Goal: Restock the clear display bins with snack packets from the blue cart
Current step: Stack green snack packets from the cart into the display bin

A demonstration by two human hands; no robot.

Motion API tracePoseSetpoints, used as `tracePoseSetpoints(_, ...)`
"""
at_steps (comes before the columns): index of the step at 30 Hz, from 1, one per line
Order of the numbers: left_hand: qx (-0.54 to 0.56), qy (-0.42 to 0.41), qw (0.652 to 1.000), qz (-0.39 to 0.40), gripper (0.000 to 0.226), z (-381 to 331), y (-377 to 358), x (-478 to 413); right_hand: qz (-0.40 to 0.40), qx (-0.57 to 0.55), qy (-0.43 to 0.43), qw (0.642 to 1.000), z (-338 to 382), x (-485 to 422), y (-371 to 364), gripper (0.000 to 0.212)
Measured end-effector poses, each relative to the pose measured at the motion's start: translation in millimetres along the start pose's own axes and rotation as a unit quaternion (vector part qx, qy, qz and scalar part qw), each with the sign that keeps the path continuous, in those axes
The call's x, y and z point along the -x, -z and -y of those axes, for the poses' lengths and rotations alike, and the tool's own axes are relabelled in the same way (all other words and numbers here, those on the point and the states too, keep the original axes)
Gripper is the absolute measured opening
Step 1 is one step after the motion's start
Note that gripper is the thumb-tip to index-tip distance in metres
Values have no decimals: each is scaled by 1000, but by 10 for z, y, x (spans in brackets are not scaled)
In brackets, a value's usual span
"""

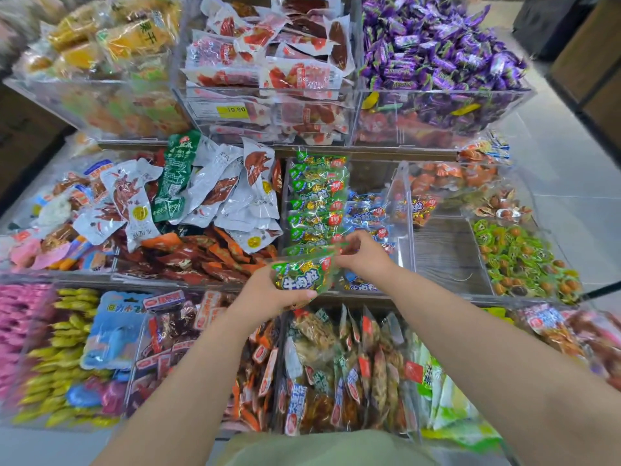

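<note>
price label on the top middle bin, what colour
The price label is yellow, clear in the head view.

Lighting: bright, even, from overhead; colours saturated. Shadows soft and faint, no hard edges.
Glare: pale streaks on the front wall of the upper clear bin [437, 105]; small glints on the purple candy wrappers [437, 38] and on the foil of the green packet [299, 277].
Floor [571, 183] at right nearly washed out.
Blur: lower left smeared, pink packets [16, 324] and yellow packets [67, 358]; top-left corner soft. Centre sharp.
Distortion: wide-angle, bin edges bow and fan outward towards the borders
</note>
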State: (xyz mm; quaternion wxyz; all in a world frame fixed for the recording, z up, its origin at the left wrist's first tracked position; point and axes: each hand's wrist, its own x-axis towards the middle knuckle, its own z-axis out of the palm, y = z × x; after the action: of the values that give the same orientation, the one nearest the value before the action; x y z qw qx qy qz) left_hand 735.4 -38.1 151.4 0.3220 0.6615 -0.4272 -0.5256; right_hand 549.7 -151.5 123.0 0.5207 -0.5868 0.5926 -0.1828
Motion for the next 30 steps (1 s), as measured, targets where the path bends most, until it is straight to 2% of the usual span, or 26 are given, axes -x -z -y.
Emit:
tracePoseSetpoints(1, 2, -1, 1000, -6, 39, 9, -55, -37, -19, -7, 2, 1000, -7, 31, 23, 48)
tracePoseSetpoints(3, -4, -4, 1000, -22, 54, -8, -129, -100, -64, -18, 22, 998, -21, 94, 76, 31)
tracePoseSetpoints(5, -22, -13, 999, -29, 63, -34, -173, -142, -49, -76, 20, 996, -32, 161, 133, 14)
tracePoseSetpoints(9, 3, -30, 999, -40, 46, -66, -234, -176, 88, -71, 26, 993, -60, 260, 126, 22)
tracePoseSetpoints(14, -2, -45, 999, -24, 52, -98, -289, -183, 115, -48, 82, 989, -78, 254, 110, 54)
tracePoseSetpoints(16, -19, -46, 998, -37, 56, -130, -311, -168, 102, -64, 94, 988, -87, 261, 102, 51)
tracePoseSetpoints(19, -93, -48, 990, -91, 74, -200, -276, -69, 15, -71, 105, 992, -93, 235, 122, 39)
tracePoseSetpoints(21, -176, -86, 973, -125, 82, -250, -204, 19, -23, -70, 99, 992, -86, 210, 145, 41)
tracePoseSetpoints(25, -382, -204, 889, -147, 62, -443, -54, 78, -18, 39, 106, 993, -99, 194, 20, 49)
tracePoseSetpoints(28, -535, -199, 812, -118, 57, -525, -20, -54, 0, 81, 95, 992, -135, 215, -141, 49)
tracePoseSetpoints(30, -560, -169, 807, -82, 49, -515, -44, -139, -1, 113, 86, 990, -146, 196, -165, 49)
